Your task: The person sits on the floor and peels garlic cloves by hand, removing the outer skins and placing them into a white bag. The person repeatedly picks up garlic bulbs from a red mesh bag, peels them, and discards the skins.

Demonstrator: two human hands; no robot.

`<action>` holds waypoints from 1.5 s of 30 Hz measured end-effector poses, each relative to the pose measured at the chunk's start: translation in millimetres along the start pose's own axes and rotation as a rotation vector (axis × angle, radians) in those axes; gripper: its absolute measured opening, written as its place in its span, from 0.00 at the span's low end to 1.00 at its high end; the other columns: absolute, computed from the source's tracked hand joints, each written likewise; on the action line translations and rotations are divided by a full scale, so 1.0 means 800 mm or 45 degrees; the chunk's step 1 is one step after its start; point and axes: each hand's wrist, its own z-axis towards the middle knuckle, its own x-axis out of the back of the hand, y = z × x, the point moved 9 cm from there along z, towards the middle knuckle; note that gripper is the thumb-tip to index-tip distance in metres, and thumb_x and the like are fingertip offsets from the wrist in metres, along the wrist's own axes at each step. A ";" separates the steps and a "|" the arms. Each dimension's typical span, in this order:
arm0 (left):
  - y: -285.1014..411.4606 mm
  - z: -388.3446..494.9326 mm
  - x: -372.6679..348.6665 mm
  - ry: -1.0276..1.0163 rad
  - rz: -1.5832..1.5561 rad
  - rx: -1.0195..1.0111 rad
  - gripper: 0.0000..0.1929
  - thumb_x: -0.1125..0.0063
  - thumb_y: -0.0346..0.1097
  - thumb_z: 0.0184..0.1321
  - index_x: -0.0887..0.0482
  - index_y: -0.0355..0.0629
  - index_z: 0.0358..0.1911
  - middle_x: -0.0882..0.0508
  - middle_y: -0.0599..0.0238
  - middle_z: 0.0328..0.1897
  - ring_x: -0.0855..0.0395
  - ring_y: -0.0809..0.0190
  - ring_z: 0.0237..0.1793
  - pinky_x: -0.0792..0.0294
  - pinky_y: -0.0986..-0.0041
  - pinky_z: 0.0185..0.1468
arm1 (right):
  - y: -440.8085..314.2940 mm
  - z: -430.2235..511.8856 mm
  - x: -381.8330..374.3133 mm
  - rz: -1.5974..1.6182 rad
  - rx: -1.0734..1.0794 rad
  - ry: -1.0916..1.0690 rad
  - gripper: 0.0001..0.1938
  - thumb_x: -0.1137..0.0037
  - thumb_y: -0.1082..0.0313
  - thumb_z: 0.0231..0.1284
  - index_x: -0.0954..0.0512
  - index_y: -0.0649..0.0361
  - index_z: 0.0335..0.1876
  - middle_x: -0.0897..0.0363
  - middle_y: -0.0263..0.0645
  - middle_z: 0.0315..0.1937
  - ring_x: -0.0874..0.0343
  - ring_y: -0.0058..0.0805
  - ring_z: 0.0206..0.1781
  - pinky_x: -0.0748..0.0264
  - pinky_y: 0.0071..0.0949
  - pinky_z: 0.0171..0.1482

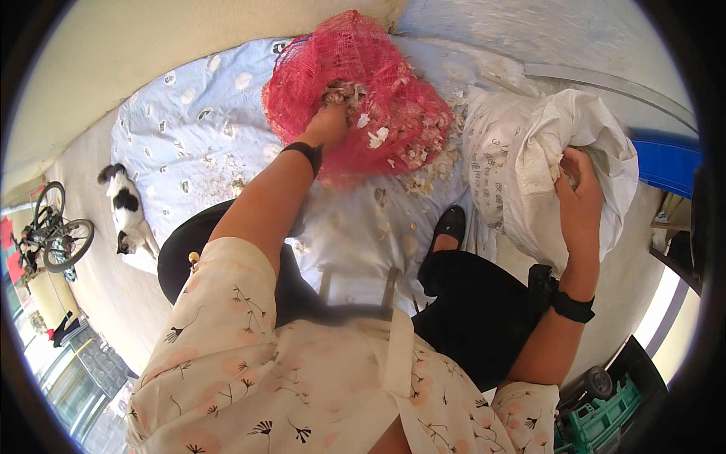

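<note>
A red mesh sack [363, 62] lies on a light blue printed cloth [198, 130], its mouth towards me. Inside it are pale brown, papery pieces [346, 91], perhaps garlic, with white flakes [378, 137] on the mesh. My left hand [332, 122] reaches into the mouth, its fingers among the pieces, so its grasp is hidden. To the right stands a white woven sack [510, 164] with printed writing and a rolled-down rim. At its mouth is my right hand [578, 176], fingers bent near the inner edge; whether it holds something cannot be made out.
Loose husks [437, 176] are scattered on the cloth between the sacks. A black and white cat [127, 207] lies at the cloth's left edge, with a bicycle [59, 230] beyond. A blue object [663, 164] is behind the white sack. Green machinery [601, 417] stands at lower right.
</note>
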 end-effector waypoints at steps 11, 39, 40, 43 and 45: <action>0.018 -0.013 -0.027 -0.201 0.661 0.019 0.16 0.50 0.34 0.65 0.20 0.45 0.55 0.23 0.50 0.59 0.26 0.42 0.62 0.27 0.52 0.60 | 0.000 0.008 -0.008 0.064 -0.069 -0.022 0.14 0.44 0.68 0.66 0.26 0.66 0.53 0.19 0.42 0.48 0.22 0.30 0.53 0.29 0.28 0.57; 0.275 -0.185 0.256 -0.295 -1.952 -0.326 0.13 0.49 0.31 0.73 0.26 0.36 0.57 0.21 0.59 0.56 0.18 0.61 0.54 0.25 0.66 0.66 | -0.203 -0.056 -0.091 1.369 0.399 -0.197 0.15 0.48 0.65 0.72 0.25 0.65 0.58 0.20 0.40 0.55 0.22 0.22 0.53 0.27 0.22 0.56; 0.278 -0.198 0.263 -0.264 -2.022 -0.313 0.13 0.49 0.31 0.73 0.26 0.36 0.57 0.21 0.59 0.56 0.18 0.61 0.54 0.25 0.66 0.65 | -0.208 -0.060 -0.096 1.478 0.352 -0.288 0.16 0.49 0.65 0.73 0.28 0.65 0.59 0.22 0.42 0.57 0.22 0.23 0.54 0.27 0.24 0.56; 0.284 -0.223 0.274 -0.165 -2.105 -0.337 0.13 0.47 0.31 0.72 0.25 0.37 0.56 0.20 0.60 0.55 0.18 0.62 0.54 0.23 0.67 0.62 | -0.223 -0.070 -0.103 1.622 0.331 -0.252 0.16 0.49 0.65 0.73 0.29 0.64 0.59 0.21 0.40 0.55 0.22 0.22 0.54 0.26 0.23 0.55; 0.283 -0.230 0.274 -0.095 -2.116 -0.343 0.13 0.46 0.31 0.71 0.24 0.38 0.56 0.18 0.60 0.53 0.18 0.62 0.54 0.21 0.67 0.60 | -0.226 -0.073 -0.110 1.734 0.267 -0.253 0.15 0.48 0.62 0.73 0.28 0.62 0.57 0.24 0.37 0.53 0.26 0.24 0.57 0.29 0.30 0.59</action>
